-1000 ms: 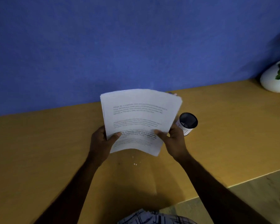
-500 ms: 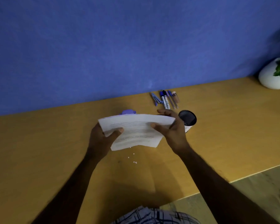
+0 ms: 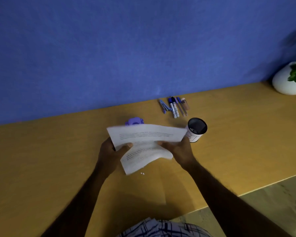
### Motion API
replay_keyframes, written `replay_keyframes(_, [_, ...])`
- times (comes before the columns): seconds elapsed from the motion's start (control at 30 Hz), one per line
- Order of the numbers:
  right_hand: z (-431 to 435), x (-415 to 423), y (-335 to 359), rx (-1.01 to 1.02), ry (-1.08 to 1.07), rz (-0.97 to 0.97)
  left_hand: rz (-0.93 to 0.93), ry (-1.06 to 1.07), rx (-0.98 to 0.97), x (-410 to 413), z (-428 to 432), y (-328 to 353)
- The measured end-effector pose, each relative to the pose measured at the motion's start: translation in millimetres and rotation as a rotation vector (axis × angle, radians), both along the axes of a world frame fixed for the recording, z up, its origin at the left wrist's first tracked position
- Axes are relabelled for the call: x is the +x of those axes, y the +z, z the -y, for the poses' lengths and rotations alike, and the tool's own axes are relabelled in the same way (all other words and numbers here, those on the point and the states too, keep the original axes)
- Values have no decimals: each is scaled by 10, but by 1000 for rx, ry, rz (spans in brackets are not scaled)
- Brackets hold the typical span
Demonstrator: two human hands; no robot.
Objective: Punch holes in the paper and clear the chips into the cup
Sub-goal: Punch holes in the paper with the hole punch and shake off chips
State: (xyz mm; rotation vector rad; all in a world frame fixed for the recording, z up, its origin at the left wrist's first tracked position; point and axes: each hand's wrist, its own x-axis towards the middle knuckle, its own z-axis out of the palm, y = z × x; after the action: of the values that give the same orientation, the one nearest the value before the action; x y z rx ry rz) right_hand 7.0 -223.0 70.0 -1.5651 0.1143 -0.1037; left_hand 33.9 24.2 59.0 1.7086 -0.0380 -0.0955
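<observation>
The paper (image 3: 143, 139) is thin, matt white stock, limp enough to bow, printed with dark text. The counter (image 3: 41, 151) looks like smooth wood or laminate, yellow-brown with a dull sheen. The wall (image 3: 109, 48) is matt blue with a fine, slightly rough grain. The cup (image 3: 197, 128) looks like dark mesh, its outside wrapped in white paper. The punch (image 3: 134, 121) is smooth lilac plastic. The pens (image 3: 175, 107) have glossy plastic barrels. The pot (image 3: 287, 82) is smooth white. The chips (image 3: 142, 173) are white paper bits. The shirt (image 3: 161, 228) is checked cloth.
</observation>
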Motion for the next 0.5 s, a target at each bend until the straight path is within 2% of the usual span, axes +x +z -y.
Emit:
replay_keyframes(0.2, [7,45,-86,-13,-58,0,3,41,42,3,86,-52])
replay_keyframes(0.3, [80,67,-83,-40,-7,-5,6,73,-46,45,32,-11])
replay_keyframes(0.4, [136,96,-38,-187,6,-30,-17,66,-140,62,-23,21])
replay_keyframes(0.5, [159,166,194,-376,51,33,-1,108,-86,109,-198,78])
